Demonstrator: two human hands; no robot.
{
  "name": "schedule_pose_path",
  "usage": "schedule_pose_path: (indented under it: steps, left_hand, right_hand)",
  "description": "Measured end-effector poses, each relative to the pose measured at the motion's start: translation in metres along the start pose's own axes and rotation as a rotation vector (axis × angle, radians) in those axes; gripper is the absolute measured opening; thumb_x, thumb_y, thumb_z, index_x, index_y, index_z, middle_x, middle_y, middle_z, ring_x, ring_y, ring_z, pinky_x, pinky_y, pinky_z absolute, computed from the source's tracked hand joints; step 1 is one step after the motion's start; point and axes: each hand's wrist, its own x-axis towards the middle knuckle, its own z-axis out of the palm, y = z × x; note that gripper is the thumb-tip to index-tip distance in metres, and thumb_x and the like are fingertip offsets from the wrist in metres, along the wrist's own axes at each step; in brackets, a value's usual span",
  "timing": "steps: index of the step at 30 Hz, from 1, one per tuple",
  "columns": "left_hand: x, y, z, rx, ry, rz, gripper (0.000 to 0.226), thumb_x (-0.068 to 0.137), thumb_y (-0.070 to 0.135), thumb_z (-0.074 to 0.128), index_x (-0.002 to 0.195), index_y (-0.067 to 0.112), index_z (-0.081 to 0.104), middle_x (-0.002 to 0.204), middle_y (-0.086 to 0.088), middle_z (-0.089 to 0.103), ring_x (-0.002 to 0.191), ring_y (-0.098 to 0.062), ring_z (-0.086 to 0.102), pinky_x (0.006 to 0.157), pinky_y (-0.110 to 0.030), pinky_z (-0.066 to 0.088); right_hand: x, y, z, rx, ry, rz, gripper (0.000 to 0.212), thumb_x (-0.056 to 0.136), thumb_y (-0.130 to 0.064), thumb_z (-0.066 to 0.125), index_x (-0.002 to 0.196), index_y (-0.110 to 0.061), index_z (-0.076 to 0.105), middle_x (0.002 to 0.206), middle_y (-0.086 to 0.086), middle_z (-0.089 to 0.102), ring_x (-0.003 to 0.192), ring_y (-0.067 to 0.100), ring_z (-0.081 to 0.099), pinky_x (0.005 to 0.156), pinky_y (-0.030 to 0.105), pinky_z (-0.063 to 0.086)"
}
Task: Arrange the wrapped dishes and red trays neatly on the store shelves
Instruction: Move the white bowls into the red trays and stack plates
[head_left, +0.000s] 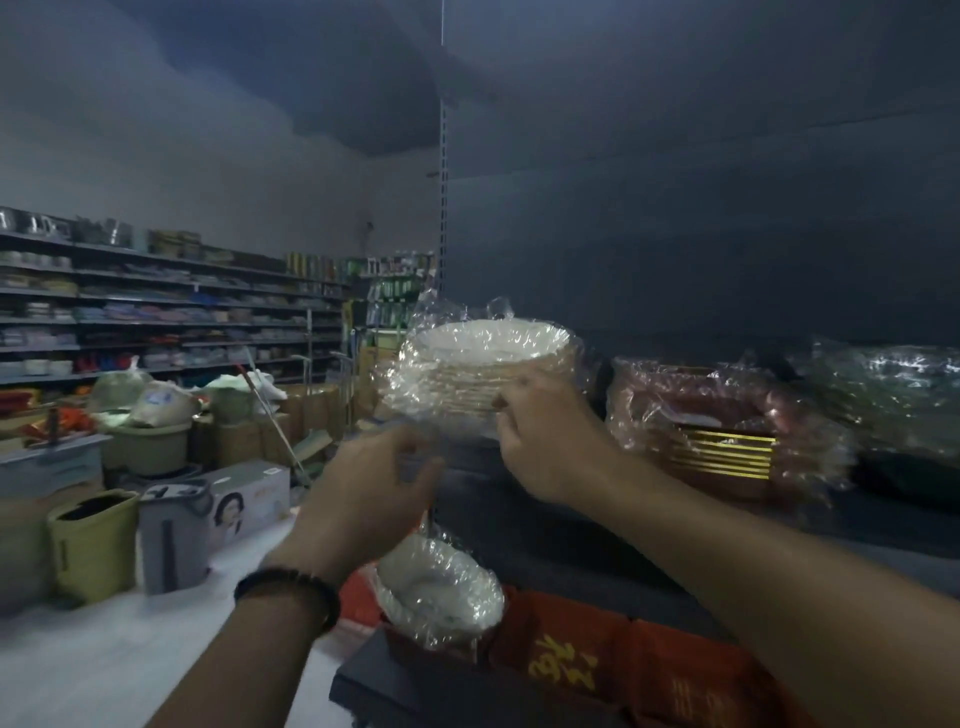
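— Item one?
— Wrapped dishes (485, 364): white, shallow, stacked, ribbed tan edges, in crinkled clear film. At the shelf's (470, 465) left end, beside the red trays (717, 421); resting or lifted, cannot tell.
— Your hands?
— Your right hand (545, 441) grips the stack's near side, fingers curled into the film. Your left hand (363, 483) sits below it, fingers curled; blurred, so hold unclear

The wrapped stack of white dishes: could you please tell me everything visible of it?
The wrapped stack of dishes is white on top, tan-banded at the sides, upright, bundled in crinkled clear film. It sits at the dark shelf's left end, beside wrapped red trays. The right hand grips its near side; the left hand is below.
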Motion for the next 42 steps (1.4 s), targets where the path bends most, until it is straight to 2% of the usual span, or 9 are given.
schedule_pose_path:
  steps: [8, 14, 17, 20, 24, 27, 32, 36, 42]
  left_hand:
    - [-0.12, -0.059, 0.083, -0.108, -0.15, -0.276, 0.006, 0.094, 0.044, 0.072, 0.089, 0.043, 0.07, 0.089, 0.022, 0.074, 0.08, 0.004, 0.069, 0.08, -0.032, 0.061]
    - [-0.158, -0.092, 0.142, -0.13, -0.186, -0.414, 0.003, 0.089, 0.044, 0.072, 0.087, 0.042, 0.073, 0.09, 0.027, 0.075, 0.087, 0.005, 0.069, 0.084, -0.033, 0.061]
    - [-0.161, -0.108, 0.164, -0.09, -0.269, -0.451, 0.011, 0.088, 0.049, 0.066, 0.092, 0.042, 0.074, 0.092, 0.03, 0.074, 0.091, 0.007, 0.068, 0.085, -0.033, 0.062]
    - [-0.156, -0.113, 0.171, -0.089, -0.247, -0.485, 0.025, 0.084, 0.054, 0.058, 0.097, 0.041, 0.074, 0.093, 0.028, 0.074, 0.091, 0.005, 0.068, 0.086, -0.033, 0.061]
    - [-0.153, -0.115, 0.184, -0.043, -0.256, -0.479, 0.021, 0.093, 0.049, 0.061, 0.103, 0.036, 0.074, 0.101, 0.022, 0.073, 0.094, -0.001, 0.068, 0.088, -0.034, 0.06]
    - [-0.152, -0.109, 0.191, -0.068, -0.286, -0.461, 0.027, 0.09, 0.051, 0.057, 0.1, 0.033, 0.075, 0.1, 0.019, 0.075, 0.092, -0.002, 0.068, 0.085, -0.035, 0.06]
    - [-0.151, -0.113, 0.195, -0.118, -0.235, -0.471, 0.016, 0.098, 0.043, 0.066, 0.109, 0.035, 0.075, 0.108, 0.02, 0.075, 0.094, 0.0, 0.068, 0.089, -0.032, 0.061]
    - [-0.151, -0.116, 0.2, -0.145, -0.231, -0.476, 0.014, 0.098, 0.043, 0.067, 0.107, 0.037, 0.075, 0.108, 0.021, 0.074, 0.096, 0.0, 0.068, 0.091, -0.032, 0.061]
    - [-0.146, -0.118, 0.202, -0.172, -0.223, -0.457, 0.013, 0.099, 0.037, 0.068, 0.11, 0.036, 0.075, 0.11, 0.021, 0.073, 0.1, 0.001, 0.067, 0.095, -0.031, 0.06]
  right_hand:
    - [-0.106, 0.001, 0.095, 0.181, -0.283, 0.189, 0.014, 0.096, -0.038, 0.055, 0.097, -0.028, 0.064, 0.102, -0.008, 0.061, 0.092, 0.014, 0.061, 0.084, 0.036, 0.055]
    - [-0.144, 0.023, 0.188, 0.23, -0.438, 0.365, 0.02, 0.091, -0.042, 0.052, 0.101, -0.03, 0.063, 0.095, -0.008, 0.07, 0.086, 0.013, 0.068, 0.08, 0.037, 0.059]
    - [-0.153, 0.03, 0.219, 0.14, -0.49, 0.4, 0.018, 0.102, -0.035, 0.051, 0.118, -0.033, 0.06, 0.113, -0.004, 0.07, 0.105, 0.019, 0.069, 0.083, 0.031, 0.052]
    - [-0.161, 0.034, 0.24, 0.149, -0.517, 0.433, 0.047, 0.099, -0.034, 0.062, 0.143, -0.034, 0.046, 0.136, -0.002, 0.063, 0.125, 0.021, 0.062, 0.093, 0.03, 0.049]
    - [-0.167, 0.019, 0.281, 0.117, -0.471, 0.312, 0.074, 0.099, -0.049, 0.059, 0.161, -0.039, 0.019, 0.164, 0.001, 0.03, 0.147, 0.023, 0.042, 0.114, 0.039, 0.045]
    - [-0.157, 0.007, 0.304, 0.127, -0.384, 0.379, 0.062, 0.103, -0.06, 0.042, 0.16, -0.037, 0.028, 0.162, 0.007, 0.036, 0.143, 0.025, 0.045, 0.111, 0.037, 0.044]
    - [-0.136, 0.013, 0.322, 0.164, -0.282, 0.452, 0.045, 0.108, -0.041, 0.025, 0.146, -0.036, 0.048, 0.146, 0.004, 0.05, 0.121, 0.026, 0.057, 0.092, 0.031, 0.049]
    - [-0.124, 0.014, 0.326, 0.071, -0.357, 0.46, 0.042, 0.104, -0.051, 0.053, 0.143, -0.034, 0.055, 0.138, 0.008, 0.05, 0.118, 0.026, 0.063, 0.09, 0.033, 0.052]
    - [-0.117, 0.013, 0.333, 0.022, -0.373, 0.473, 0.036, 0.105, -0.048, 0.054, 0.138, -0.035, 0.057, 0.137, 0.007, 0.05, 0.114, 0.023, 0.065, 0.074, 0.026, 0.042]
